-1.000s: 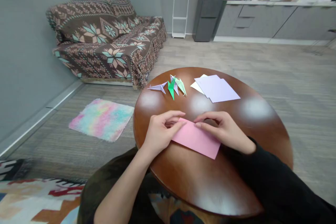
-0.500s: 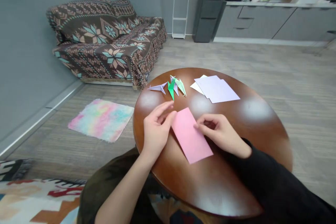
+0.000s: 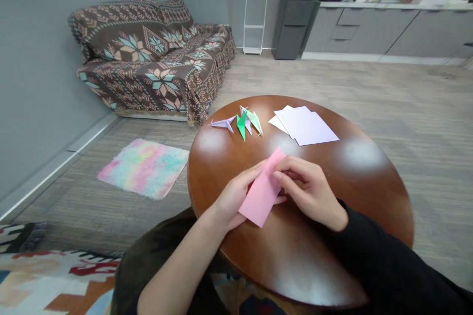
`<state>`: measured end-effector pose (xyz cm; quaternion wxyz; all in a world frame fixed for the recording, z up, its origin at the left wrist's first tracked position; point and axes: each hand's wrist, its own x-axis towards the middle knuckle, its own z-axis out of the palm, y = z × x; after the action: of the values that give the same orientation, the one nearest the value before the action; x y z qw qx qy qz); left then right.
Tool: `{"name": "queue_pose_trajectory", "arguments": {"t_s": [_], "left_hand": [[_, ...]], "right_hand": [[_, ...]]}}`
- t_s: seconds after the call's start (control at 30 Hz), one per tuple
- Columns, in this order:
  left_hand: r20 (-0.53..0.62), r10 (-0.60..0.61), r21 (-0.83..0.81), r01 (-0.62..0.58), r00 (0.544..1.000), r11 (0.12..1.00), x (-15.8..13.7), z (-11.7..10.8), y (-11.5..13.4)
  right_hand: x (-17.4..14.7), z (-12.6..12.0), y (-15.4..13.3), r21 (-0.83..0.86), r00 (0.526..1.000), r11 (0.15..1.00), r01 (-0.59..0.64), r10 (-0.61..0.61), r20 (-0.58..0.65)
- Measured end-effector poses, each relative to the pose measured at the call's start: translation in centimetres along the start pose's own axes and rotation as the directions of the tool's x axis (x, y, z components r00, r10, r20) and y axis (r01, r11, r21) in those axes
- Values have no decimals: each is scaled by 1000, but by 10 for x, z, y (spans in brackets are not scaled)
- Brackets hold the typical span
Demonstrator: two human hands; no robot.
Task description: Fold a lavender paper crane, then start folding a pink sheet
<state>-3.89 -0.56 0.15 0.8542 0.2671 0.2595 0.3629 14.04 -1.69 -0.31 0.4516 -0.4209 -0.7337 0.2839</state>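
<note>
On the round brown wooden table (image 3: 314,266), I see square lavender paper sheets (image 3: 310,128) toward its far side. Over its middle, the rectangular pink paper (image 3: 258,202), flat half a second ago, is tilted up, so the left hand (image 3: 234,194), not the table, likely backs the work now. The right hand (image 3: 310,189) has thumb and forefinger clamped on the paper's edge; the left fingers run behind, grip hidden from me. Folded lavender and green paper birds (image 3: 242,127) sit at the table's far left.
</note>
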Motion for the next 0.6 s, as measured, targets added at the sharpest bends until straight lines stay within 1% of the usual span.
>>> {"name": "queue_pose_trajectory", "arguments": {"t_s": [0.07, 0.13, 0.2, 0.3, 0.4, 0.53, 0.6], "left_hand": [[-10, -21, -30, 21, 1000, 999, 0, 0, 3], [-12, -41, -79, 40, 999, 996, -1, 0, 6], [-11, -75, -143, 73, 997, 987, -1, 1, 7], [2, -123, -212, 121, 992, 970, -1, 0, 7], [28, -163, -248, 165, 986, 955, -1, -1, 7], [68, -185, -258, 197, 980, 946, 0, -6, 6], [83, -194, -243, 208, 978, 947, 0, -7, 6]], "right_hand": [[2, -1, 3, -84, 993, 996, 27, -36, -110], [4, -4, 6, -186, 969, 980, 65, -107, -224], [6, -6, 10, -238, 948, 967, 89, -156, -276], [8, -9, 15, -175, 960, 979, 102, -142, -239], [6, -9, 16, -104, 972, 991, 86, -106, -209], [3, -7, 14, -23, 977, 999, 23, -27, -211], [3, -7, 14, -12, 977, 1000, 2, -4, -212]]}}
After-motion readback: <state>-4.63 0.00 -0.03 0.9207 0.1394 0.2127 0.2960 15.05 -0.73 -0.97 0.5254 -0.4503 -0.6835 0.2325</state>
